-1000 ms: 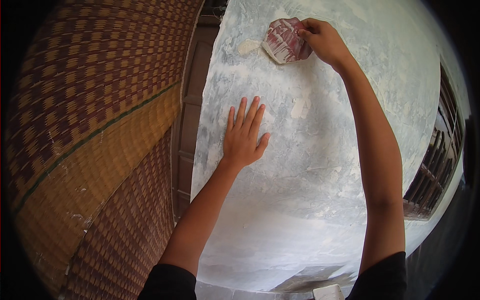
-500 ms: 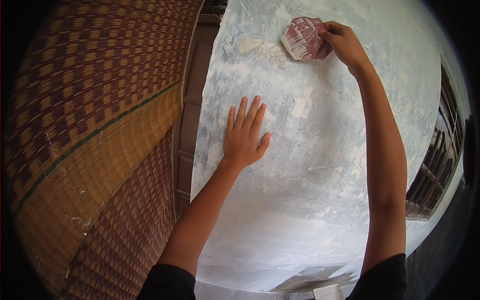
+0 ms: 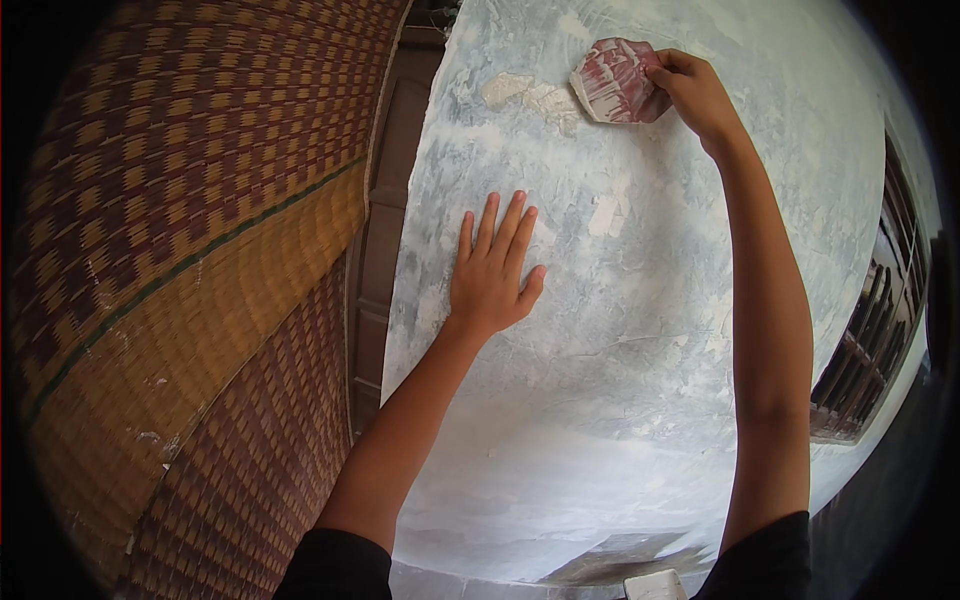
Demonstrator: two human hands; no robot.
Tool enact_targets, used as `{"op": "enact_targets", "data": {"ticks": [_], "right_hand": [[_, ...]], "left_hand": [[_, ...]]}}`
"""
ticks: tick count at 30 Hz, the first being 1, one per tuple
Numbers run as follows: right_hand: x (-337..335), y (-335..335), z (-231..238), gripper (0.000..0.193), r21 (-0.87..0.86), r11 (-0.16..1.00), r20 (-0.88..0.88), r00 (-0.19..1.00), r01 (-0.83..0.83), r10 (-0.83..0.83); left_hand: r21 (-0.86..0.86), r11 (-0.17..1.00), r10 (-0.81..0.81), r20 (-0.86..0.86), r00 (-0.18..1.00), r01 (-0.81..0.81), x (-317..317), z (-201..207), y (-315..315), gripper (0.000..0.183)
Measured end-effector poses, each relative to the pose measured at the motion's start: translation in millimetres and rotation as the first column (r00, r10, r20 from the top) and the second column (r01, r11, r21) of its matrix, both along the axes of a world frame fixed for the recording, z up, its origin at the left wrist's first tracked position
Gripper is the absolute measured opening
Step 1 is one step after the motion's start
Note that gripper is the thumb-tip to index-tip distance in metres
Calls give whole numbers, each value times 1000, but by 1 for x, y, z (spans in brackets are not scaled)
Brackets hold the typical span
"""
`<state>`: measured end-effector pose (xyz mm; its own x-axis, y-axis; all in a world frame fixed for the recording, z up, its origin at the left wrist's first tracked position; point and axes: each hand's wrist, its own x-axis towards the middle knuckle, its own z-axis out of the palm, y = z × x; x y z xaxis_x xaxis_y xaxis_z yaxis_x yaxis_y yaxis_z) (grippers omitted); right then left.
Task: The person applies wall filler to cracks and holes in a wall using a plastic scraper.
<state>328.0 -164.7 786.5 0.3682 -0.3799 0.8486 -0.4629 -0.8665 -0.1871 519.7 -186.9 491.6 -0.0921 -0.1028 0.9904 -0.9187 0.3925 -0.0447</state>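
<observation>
My right hand [image 3: 696, 96] is raised high and pinches the right edge of a dark red, flat scraper [image 3: 618, 84] smeared with white putty. The scraper's left edge lies close to or on the plastered wall [image 3: 640, 400], beside a raised patch of wet-looking putty [image 3: 530, 95]. Lower and to the left, my left hand [image 3: 492, 268] rests flat on the wall with its fingers spread, holding nothing. Streaks and blotches of white cover the grey wall surface, with a thicker white patch [image 3: 608, 214] between the two arms.
A woven brown and yellow mat [image 3: 200, 220] hangs along the left. Between it and the wall stands a brown panelled door or frame [image 3: 380, 240]. A dark barred window [image 3: 868, 320] is at the right. Low in view sits a whitish block-like thing [image 3: 655, 585].
The view has shifted very slightly. My right hand and the scraper sit a touch lower and to the right against the wall; my left hand stays in its place.
</observation>
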Motion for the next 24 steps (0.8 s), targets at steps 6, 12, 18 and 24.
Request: {"op": "enact_targets", "data": {"ticks": [6, 12, 18, 24], "right_hand": [[26, -22, -10, 31, -298, 945, -94, 981, 134, -169], [15, 8, -3, 23, -86, 996, 41, 999, 15, -12], [44, -5, 12, 24, -181, 977, -240, 958, 115, -157], [53, -8, 57, 30, -306, 943, -288, 932, 129, -221]], "left_hand": [[-7, 1000, 9, 6, 1000, -9, 0, 0, -2, 70], [-23, 1000, 3, -1, 1000, -3, -2, 0, -2, 70], [-45, 999, 1, -9, 1000, -1, 0, -2, -3, 71], [-82, 997, -12, -11, 1000, 11, -3, -2, -4, 70]]}}
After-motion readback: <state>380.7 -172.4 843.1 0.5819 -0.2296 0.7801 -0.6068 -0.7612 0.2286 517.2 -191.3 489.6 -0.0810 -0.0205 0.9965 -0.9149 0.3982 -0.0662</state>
